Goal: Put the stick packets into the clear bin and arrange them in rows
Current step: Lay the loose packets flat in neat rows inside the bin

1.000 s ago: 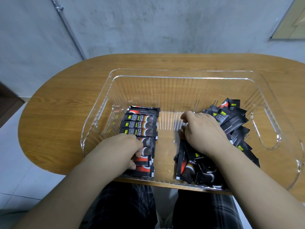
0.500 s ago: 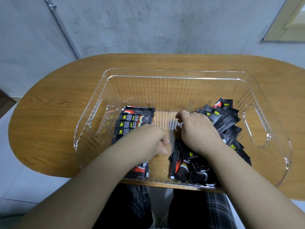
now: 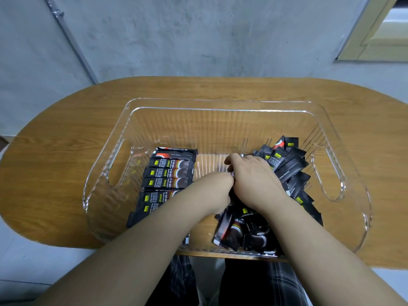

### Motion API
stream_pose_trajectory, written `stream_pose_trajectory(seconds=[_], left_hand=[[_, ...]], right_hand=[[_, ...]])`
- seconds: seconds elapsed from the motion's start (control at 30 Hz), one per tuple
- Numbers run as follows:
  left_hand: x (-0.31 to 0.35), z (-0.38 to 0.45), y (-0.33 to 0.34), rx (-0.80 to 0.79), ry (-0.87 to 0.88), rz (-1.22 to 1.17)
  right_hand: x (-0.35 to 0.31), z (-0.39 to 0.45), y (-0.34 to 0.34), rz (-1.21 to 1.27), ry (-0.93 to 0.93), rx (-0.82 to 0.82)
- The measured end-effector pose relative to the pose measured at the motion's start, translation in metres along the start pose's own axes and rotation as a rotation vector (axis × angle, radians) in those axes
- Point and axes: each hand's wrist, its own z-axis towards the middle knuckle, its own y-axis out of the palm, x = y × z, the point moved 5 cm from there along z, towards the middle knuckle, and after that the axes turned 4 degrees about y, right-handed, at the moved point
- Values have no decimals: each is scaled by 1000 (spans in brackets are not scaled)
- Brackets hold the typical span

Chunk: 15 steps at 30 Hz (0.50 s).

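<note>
A person is sitting at a rounded wooden table (image 3: 66, 151), looking down into a clear bin (image 3: 220, 107) that is resting on it, its near edge overhanging the table's front edge. Both bare forearms are reaching into the bin from below. On the bin's left side, a row of stick packets (image 3: 170, 173) is lying flat, side by side, each black with red and yellow markings; the left forearm is covering the nearer end of that row. On the right side, a loose pile of packets (image 3: 289, 166) is lying jumbled, some leaning against the right wall, others spilling toward the near wall. The right hand (image 3: 251, 180) is resting palm down on the pile with its fingers curled into the packets, gripping them. The left hand (image 3: 217, 191) is touching the right hand at the pile's left edge; its fingers are hidden underneath, so whether it is grasping anything cannot be told. Plaid trousers (image 3: 278, 283) are showing below the table, and a grey wall (image 3: 198, 36) is standing behind
</note>
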Motion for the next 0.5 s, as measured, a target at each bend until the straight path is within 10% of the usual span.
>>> stream_pose_trajectory(seconds=[0.27,0.5], left_hand=[[-52,-38,-48,489,-143,-444],[-81,-99,-34,323,-211,-711]], right_hand=[[0,-1,-1,0,4,15],[0,0,2,-34,-21,5]])
